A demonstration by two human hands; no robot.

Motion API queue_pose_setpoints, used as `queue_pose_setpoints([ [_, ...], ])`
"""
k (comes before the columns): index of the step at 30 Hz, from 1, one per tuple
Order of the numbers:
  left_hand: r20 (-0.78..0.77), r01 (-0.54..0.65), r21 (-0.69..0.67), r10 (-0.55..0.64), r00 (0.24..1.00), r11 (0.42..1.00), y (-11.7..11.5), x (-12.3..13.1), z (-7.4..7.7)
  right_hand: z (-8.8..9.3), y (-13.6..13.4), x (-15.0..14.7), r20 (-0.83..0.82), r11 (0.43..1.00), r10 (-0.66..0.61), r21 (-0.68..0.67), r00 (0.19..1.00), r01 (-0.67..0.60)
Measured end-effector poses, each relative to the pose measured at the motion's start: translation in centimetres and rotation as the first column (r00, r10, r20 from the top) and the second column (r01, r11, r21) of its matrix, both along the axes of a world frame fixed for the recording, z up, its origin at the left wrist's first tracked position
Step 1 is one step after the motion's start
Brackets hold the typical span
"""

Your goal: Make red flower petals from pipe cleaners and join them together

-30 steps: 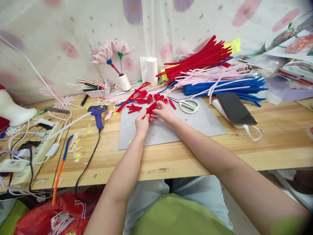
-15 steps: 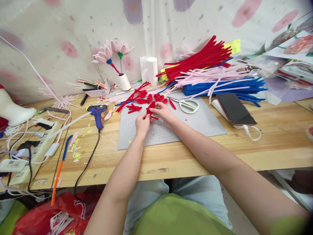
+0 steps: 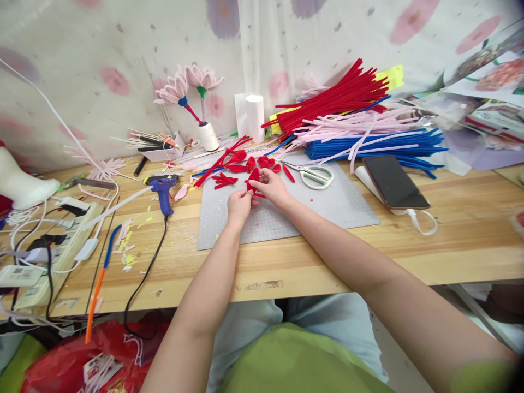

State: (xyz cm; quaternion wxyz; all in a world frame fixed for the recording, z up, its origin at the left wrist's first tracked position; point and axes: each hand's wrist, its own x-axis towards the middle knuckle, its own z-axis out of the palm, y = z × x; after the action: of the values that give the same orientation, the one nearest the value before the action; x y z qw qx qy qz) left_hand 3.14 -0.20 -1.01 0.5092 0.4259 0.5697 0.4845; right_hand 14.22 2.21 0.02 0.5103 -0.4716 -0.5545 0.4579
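Above the grey cutting mat (image 3: 327, 204), my left hand (image 3: 239, 207) pinches the lower end of a red pipe-cleaner petal (image 3: 253, 177). My right hand (image 3: 271, 186) is closed on the same petal from its right side. A short red end sticks out beneath the right fingers; the fingertips partly hide the lower petal. Just behind the hands lie several red petals (image 3: 266, 163) and short red pipe-cleaner pieces (image 3: 224, 180). Scissors (image 3: 315, 176) with pale handles rest on the mat to the right of my right hand.
A blue glue gun (image 3: 164, 195) lies left of the mat, its black cord trailing to the table edge. Bundles of red (image 3: 335, 98) and blue pipe cleaners (image 3: 372, 148) are piled behind. A phone (image 3: 395, 183) is at right, a power strip (image 3: 61, 256) at left.
Both hands stay in nearly the same place, still holding the red petal. The fingers have shifted only slightly around it.
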Motion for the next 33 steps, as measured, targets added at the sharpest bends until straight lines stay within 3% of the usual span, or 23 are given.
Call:
queue_pose_setpoints([
  [3,-0.026,0.011,-0.027,-0.012,1.000,1.000,-0.3,0.2,0.8,-0.1,0.4,0.2,-0.168,0.984,0.100,-0.130,0.981,-0.123],
  [5,-0.028,0.010,-0.049,-0.012,1.000,0.999,-0.3,0.4,1.2,-0.2,0.6,0.3,-0.178,0.982,0.094,-0.147,0.979,-0.121],
  [9,-0.024,-0.013,-0.105,0.011,1.000,0.994,-0.2,0.5,1.7,-0.2,0.7,0.3,-0.067,0.998,0.034,-0.045,0.997,-0.037],
  [15,-0.013,0.031,-0.138,-0.033,0.999,0.990,-0.2,0.6,2.2,0.6,0.7,0.6,-0.077,0.995,0.049,-0.080,0.996,-0.055],
  [20,-0.001,0.045,-0.159,-0.046,0.999,0.986,-0.2,0.5,2.3,0.9,0.5,0.8,0.155,0.993,-0.072,0.102,0.985,0.057],
  [24,-0.007,0.051,-0.165,-0.053,0.999,0.985,-0.2,0.6,2.4,0.9,0.5,1.3,0.212,0.993,-0.041,0.120,0.976,0.015],
  [28,-0.001,0.076,-0.175,-0.077,0.997,0.982,-0.2,0.6,2.7,1.0,0.5,1.6,0.296,0.979,-0.138,0.188,0.945,0.085],
  [33,-0.005,0.082,-0.185,-0.085,0.996,0.979,-0.4,0.6,3.0,0.8,0.7,1.8,0.259,0.987,-0.109,0.141,0.960,0.074],
])
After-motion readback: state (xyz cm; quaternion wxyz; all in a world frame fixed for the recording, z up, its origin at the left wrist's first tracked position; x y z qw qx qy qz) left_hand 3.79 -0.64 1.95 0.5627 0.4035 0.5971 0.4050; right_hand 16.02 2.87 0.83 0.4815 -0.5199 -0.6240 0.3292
